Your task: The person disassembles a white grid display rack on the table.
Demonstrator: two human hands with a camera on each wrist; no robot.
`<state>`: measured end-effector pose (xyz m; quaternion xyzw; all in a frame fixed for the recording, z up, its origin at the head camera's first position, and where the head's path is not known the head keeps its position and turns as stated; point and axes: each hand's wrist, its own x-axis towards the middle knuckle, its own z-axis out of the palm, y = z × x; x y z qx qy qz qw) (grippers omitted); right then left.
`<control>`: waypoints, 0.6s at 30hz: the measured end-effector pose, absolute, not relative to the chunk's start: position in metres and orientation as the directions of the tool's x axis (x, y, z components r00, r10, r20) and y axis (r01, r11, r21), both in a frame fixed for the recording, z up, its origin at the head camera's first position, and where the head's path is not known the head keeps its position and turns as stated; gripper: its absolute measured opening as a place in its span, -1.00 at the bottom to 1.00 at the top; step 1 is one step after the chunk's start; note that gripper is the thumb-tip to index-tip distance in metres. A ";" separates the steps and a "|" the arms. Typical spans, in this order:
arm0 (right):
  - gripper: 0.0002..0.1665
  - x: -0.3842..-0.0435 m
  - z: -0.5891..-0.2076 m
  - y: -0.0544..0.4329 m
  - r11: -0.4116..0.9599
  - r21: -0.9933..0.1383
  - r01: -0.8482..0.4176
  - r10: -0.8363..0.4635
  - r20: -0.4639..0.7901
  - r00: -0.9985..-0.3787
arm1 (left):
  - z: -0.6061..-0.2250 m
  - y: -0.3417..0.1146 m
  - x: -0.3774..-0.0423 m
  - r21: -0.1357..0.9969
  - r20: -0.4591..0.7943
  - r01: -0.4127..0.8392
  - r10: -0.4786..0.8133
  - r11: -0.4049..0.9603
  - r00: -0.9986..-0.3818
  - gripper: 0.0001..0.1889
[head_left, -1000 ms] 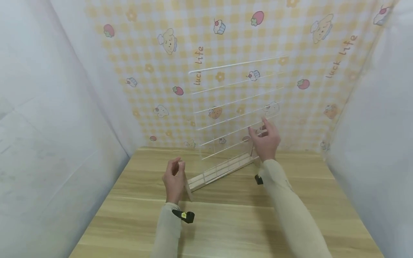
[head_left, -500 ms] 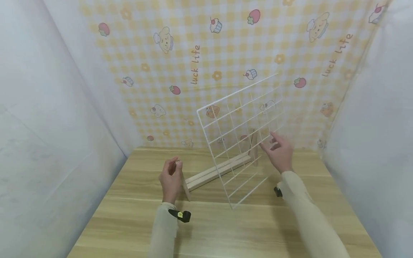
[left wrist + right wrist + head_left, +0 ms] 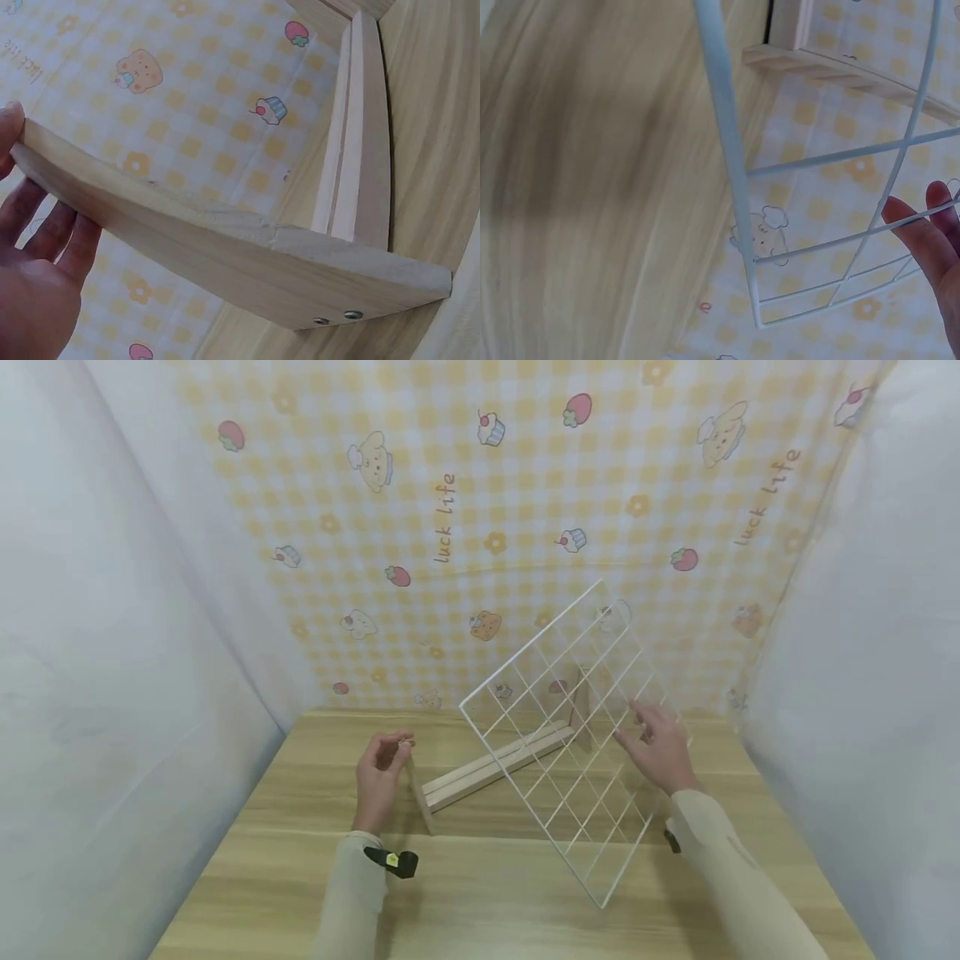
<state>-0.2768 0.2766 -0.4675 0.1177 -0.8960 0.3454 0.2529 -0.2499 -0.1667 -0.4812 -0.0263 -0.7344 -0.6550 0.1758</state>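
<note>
In the head view, a pale wooden stand [image 3: 498,768] rests on the table, two upright end boards joined by low parallel rails. My left hand [image 3: 377,781] holds the top of its near-left end board [image 3: 421,793]. The left wrist view shows the fingers [image 3: 56,232] and thumb at the upper end of that board [image 3: 217,236], with two screw heads [image 3: 352,315] low on its outer face. A white wire grid panel [image 3: 551,837] tilts in front of the stand's right part. My right hand [image 3: 663,752] pinches its wires, thumb [image 3: 922,240] on the near side.
The wood-grain table [image 3: 480,893] stretches in front of the stand. A yellow checked cloth [image 3: 517,485] with cartoon prints hangs behind, and white sheets [image 3: 112,652] close off both sides. The stand's far end board [image 3: 581,710] shows through the grid.
The wire grid came down from upright above the stand, turning diagonal and shifting right and toward me with my right hand. My left hand stays on the end board.
</note>
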 end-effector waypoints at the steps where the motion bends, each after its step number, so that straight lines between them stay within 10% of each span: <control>1: -0.30 -0.276 -0.470 0.279 0.737 -0.553 -0.389 -0.049 0.530 -0.846 | -0.481 -0.168 -0.250 0.953 0.291 0.268 -0.185 0.143 -0.939 -0.75; 18: -0.24 -0.265 -0.491 0.302 0.821 -0.390 -0.417 -0.188 0.505 -0.843 | -0.476 -0.179 -0.252 0.958 0.261 0.243 -0.109 0.149 -0.959 -0.75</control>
